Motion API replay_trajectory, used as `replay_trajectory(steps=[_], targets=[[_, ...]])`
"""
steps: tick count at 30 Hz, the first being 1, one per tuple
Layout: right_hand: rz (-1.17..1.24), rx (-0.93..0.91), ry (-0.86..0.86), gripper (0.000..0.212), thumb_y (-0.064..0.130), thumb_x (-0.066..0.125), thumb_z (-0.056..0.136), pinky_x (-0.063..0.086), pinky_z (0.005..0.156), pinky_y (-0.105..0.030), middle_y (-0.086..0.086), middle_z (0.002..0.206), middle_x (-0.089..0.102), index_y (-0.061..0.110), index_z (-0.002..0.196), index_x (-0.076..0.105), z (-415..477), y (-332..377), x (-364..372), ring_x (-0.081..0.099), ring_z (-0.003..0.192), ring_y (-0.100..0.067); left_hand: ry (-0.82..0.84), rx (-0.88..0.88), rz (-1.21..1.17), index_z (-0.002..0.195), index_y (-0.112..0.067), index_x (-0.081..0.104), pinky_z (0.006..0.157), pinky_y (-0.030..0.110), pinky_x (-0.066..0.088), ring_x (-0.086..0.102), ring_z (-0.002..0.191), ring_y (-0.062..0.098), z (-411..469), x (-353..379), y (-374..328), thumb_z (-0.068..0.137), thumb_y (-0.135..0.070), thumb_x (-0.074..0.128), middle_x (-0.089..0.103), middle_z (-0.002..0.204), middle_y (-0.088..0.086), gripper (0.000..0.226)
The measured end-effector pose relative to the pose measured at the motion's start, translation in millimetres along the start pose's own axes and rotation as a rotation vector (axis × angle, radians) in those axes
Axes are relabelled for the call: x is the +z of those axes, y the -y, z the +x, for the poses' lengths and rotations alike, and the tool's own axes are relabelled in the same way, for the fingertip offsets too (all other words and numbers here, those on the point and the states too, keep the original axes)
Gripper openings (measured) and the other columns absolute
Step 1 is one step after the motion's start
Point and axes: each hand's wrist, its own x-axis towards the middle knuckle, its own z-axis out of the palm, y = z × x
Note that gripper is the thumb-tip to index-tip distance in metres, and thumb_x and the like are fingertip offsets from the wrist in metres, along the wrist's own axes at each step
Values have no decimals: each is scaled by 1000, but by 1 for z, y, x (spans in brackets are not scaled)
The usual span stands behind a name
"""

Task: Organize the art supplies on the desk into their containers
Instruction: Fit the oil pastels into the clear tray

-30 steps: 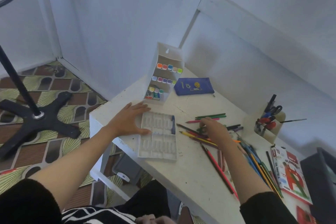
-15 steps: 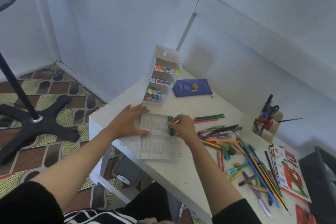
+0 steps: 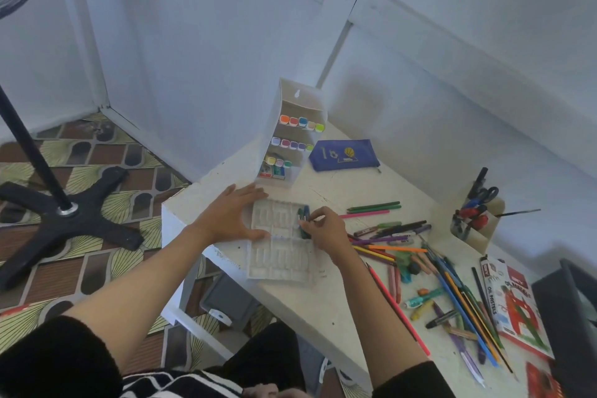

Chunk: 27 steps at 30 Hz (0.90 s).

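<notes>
Since the frame one second back, the right hand (image 3: 326,231) is no longer working in the loose pile of pencils (image 3: 452,281). It is now sitting at the far right corner of the white tray (image 3: 277,271), while the left hand (image 3: 231,220) is keeping its place on the tray's far left part.

Right hand: the fingers are curling inward and pinching a dark green pastel stick (image 3: 303,225) over the tray's far right slot. A blue stick (image 3: 307,208) is lying just beside the green one. Whether the green stick is already resting in the slot cannot be told.

Left hand: the fingers are lying straight and spread, pressing flat on the tray's far left slots and gripping nothing.

Tray: it is lying flat on the white desk (image 3: 323,310), near the desk's left edge.

Surroundings: the pile is spreading across the desk to the right of the right hand. Three pencils (image 3: 371,208) — two green, one pink — are lying together on the far side of the pile. A marker rack (image 3: 290,139) is standing upright beyond the tray, with a blue pouch (image 3: 344,155) lying beside it on the right. A pen holder (image 3: 478,220) is standing at the far right, and an oil pastels box (image 3: 513,307) is lying beside the pile. A fan stand (image 3: 64,213) is standing on the patterned floor to the left.
</notes>
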Motion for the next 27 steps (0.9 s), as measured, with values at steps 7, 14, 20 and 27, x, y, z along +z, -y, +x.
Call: replay_trajectory(steps=[7,14,20,27], targets=[[-122,-92,-82,21,28,66,87,36,56,-24,5,72,50,15,86,49,-8,-3,12,50,71,-15,2,-10,-28,139,-32,40,116,31,2,22,143,12,0,-2,-1,52,-79,49,30,153,-1,100],[-266,-147,-193,24,38,57,91,38,60,-29,2,76,57,15,85,54,-3,-3,-15,55,73,-19,-16,-8,-27,140,-28,40,112,24,-1,21,142,12,-4,-5,-8,54,-78,51,30,153,-1,101],[-629,50,-353,27,38,51,93,45,84,-37,-7,110,61,16,107,59,14,-44,-78,54,101,-25,-10,-16,-49,140,-27,39,111,22,-1,22,142,16,-6,-9,-14,51,-81,43,28,154,-1,104],[-660,110,-319,31,50,58,86,39,85,-37,-2,109,64,29,107,63,16,-57,-78,55,107,-25,3,-45,-66,140,-25,38,116,32,6,23,141,21,-7,-13,-17,68,-57,72,28,154,-2,86]])
